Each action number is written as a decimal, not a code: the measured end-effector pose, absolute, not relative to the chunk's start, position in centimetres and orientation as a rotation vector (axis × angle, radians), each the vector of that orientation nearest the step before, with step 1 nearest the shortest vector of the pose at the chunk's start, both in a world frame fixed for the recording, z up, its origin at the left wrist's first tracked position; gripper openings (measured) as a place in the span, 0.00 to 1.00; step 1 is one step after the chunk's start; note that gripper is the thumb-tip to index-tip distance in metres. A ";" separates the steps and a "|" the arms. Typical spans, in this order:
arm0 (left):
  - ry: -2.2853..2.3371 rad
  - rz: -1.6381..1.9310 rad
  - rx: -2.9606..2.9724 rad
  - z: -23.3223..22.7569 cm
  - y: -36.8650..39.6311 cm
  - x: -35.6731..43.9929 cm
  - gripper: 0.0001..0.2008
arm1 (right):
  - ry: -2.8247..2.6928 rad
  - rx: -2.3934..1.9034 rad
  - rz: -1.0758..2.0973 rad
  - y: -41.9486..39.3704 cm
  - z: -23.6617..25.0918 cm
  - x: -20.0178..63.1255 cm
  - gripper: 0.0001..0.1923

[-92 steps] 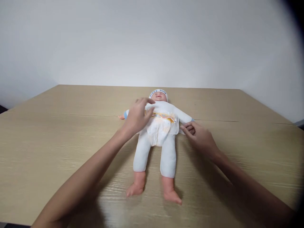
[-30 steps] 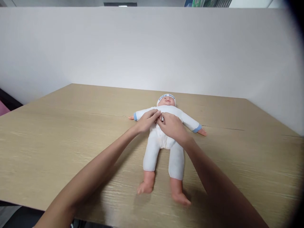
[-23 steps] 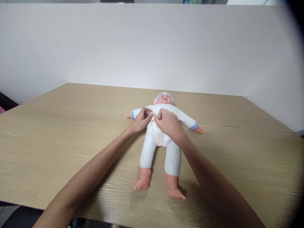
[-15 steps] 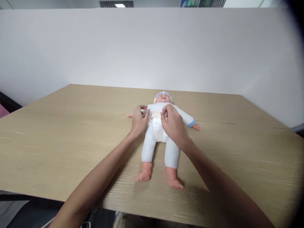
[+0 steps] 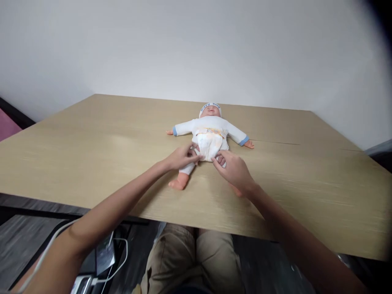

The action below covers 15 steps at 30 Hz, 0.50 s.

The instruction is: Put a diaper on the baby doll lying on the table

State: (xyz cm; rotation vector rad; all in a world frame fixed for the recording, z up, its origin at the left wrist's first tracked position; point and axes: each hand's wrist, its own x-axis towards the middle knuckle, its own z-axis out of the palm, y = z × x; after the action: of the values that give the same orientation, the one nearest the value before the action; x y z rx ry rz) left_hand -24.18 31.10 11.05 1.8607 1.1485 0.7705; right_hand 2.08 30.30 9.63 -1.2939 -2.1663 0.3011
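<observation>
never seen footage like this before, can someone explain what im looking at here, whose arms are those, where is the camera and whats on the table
There is no machine here. The two bare arms belong to one person, and the camera sits on that person's head, looking forward and down, so you see roughly what they see. Their knees show under the near edge of the table.

On the wooden table lies a baby doll on its back, arms spread, in a white suit and a cap, with a diaper around its middle.

The left hand touches the doll's leg beside the diaper's lower edge. The right hand reaches in at the other side, fingertips at the diaper's bottom edge. Neither hand lifts anything; whether they pinch the fabric is hard to tell.

On the floor lie some cables.
</observation>
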 end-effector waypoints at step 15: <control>1.204 1.100 2.316 9.1 31.7 -22.3 0.16 | -2.193 -1.238 0.175 29.2 8.3 1.4 0.13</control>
State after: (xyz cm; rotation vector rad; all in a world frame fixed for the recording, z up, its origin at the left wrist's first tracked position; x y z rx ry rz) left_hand -22.30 31.75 9.06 2.3163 1.2045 1.0998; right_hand 1.41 29.17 8.33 -1.2376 -2.1926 0.1746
